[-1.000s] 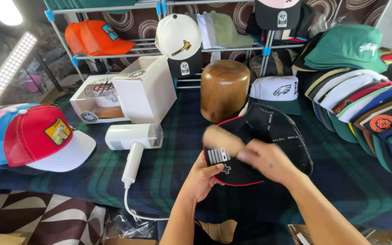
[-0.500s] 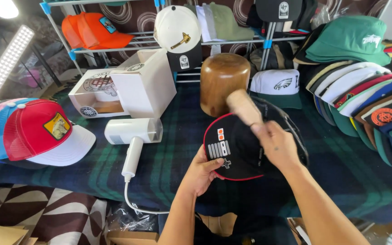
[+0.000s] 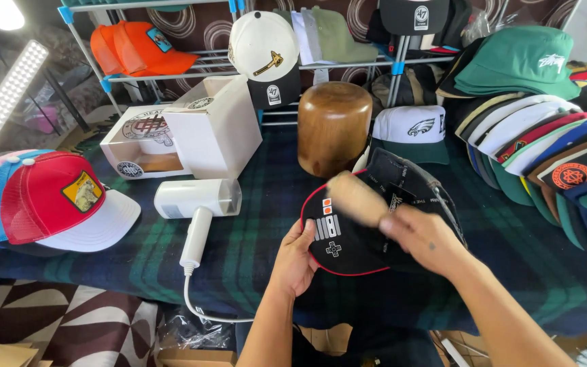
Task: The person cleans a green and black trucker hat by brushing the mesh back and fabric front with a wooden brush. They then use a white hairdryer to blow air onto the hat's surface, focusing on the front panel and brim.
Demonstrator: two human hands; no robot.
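Wooden hat block (image 3: 333, 126), white handheld steamer (image 3: 197, 204), red trucker cap (image 3: 62, 200).

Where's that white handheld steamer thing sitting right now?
The white steamer lies on the plaid tablecloth, left of the left hand, just in front of the open white box.

Black cap (image 3: 348, 238): matt cloth, red piping at the brim edge, flat embroidered patches. Brush (image 3: 358, 198) in the right hand (image 3: 424, 238): pale wood, blurred, finish unclear. Hat block (image 3: 333, 128): turned wood, smooth, soft sheen. Steamer (image 3: 195, 204): white plastic, glossy. Box (image 3: 212, 132): matt white card. Counter (image 3: 239, 245) cover: woven plaid cloth, matt.
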